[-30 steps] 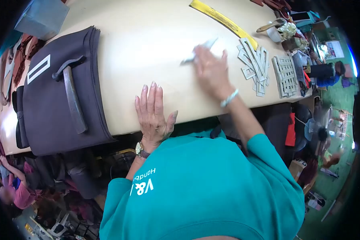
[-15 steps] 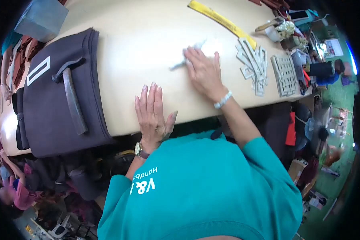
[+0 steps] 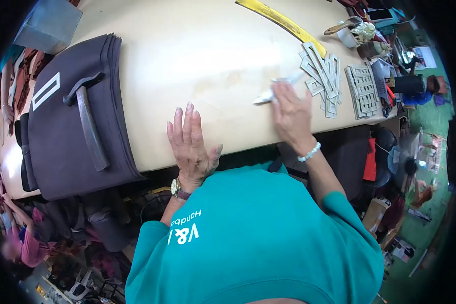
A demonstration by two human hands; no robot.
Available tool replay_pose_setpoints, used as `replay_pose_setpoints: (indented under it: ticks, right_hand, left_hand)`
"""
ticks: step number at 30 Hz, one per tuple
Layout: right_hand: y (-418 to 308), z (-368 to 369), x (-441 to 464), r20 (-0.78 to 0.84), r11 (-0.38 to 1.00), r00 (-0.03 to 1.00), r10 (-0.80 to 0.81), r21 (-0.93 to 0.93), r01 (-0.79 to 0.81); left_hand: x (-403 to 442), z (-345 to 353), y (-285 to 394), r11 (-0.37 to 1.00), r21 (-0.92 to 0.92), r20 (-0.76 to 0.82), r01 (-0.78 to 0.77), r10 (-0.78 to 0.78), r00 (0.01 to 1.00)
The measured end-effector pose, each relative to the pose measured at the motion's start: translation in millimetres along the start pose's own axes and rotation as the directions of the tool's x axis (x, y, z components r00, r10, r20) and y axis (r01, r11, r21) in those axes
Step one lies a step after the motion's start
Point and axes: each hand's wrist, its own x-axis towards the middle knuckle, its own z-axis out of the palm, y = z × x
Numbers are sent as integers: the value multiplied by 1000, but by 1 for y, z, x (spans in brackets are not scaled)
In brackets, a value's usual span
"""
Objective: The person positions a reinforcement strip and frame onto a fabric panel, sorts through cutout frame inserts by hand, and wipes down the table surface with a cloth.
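Observation:
My right hand (image 3: 294, 115) presses a crumpled white cloth (image 3: 264, 98) onto the pale tabletop (image 3: 187, 50); the cloth's ends stick out on both sides of the fingers. Faint brownish smudges show on the surface beyond it. My left hand (image 3: 191, 147) lies flat near the table's front edge, fingers stretched out, holding nothing. A pile of thin pale rectangular frames (image 3: 320, 71) sits just right of the cloth. Farther right is a stack of slotted pale pieces (image 3: 362, 91).
On the left, a stack of dark sheets (image 3: 55, 147) carries a hammer (image 3: 92, 129) and a white rectangular frame (image 3: 46, 91). A yellow curved strip (image 3: 283, 23) lies at the back. A brush (image 3: 342, 25) rests on a white tub at right. Other people work at far left.
My right hand has slid the cloth to the right across the tabletop, closer to the pale frames. My left hand has stayed nearly in place.

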Motion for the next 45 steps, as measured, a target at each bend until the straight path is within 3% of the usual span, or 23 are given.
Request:
replay_pose_setpoints:
  ticks: [4,17,22,27,30,33,34,37,38,39,40,42,45]
  right_hand:
    - [-61,20,9,-4,975,984,-176,137,175]
    - [-38,5,-14,14,984,990,-142,111,139]
    - [-44,10,18,-13,991,993,-117,61,118]
    - [-39,0,-23,42,987,990,-136,91,132]
    - [-26,9,0,23,990,990,-138,7,138]
    - [-9,28,73,7,997,997,-80,21,80]
    - [-5,36,95,1,994,996,-91,-64,90]
    - [-24,43,100,-12,987,990,-139,-77,138]
    - [-35,43,77,-12,968,969,-248,-50,247]
    - [-56,28,52,162,958,944,-286,46,283]
    - [-70,30,25,111,901,896,-431,101,421]
    - [-99,19,-7,182,844,832,-524,241,479]
    - [-123,24,8,176,689,677,-715,342,639]
  left_hand:
    - [-1,1,1,1000,-14,-3,-15,15,1000]
    - [1,1,1,1000,8,18,13,-13,1000]
    - [-3,1,2,1000,8,25,-16,16,1000]
    - [1,1,1,1000,6,2,10,-10,1000]
    - [-1,2,-2,998,-57,-42,-5,3,999]
    - [2,-3,-3,949,-315,-152,18,-69,986]
    - [5,-8,-2,925,-378,-208,42,-129,970]
    - [6,-39,-11,975,-206,-436,89,-173,883]
    - [11,-48,-11,948,-297,-554,113,-267,788]
    - [16,-56,-10,915,-387,-649,116,-360,670]
    - [14,-68,-14,914,-370,-666,167,-387,638]
    - [8,-90,-25,893,-374,-690,249,-448,569]
    - [4,-101,-35,879,-367,-667,306,-477,572]
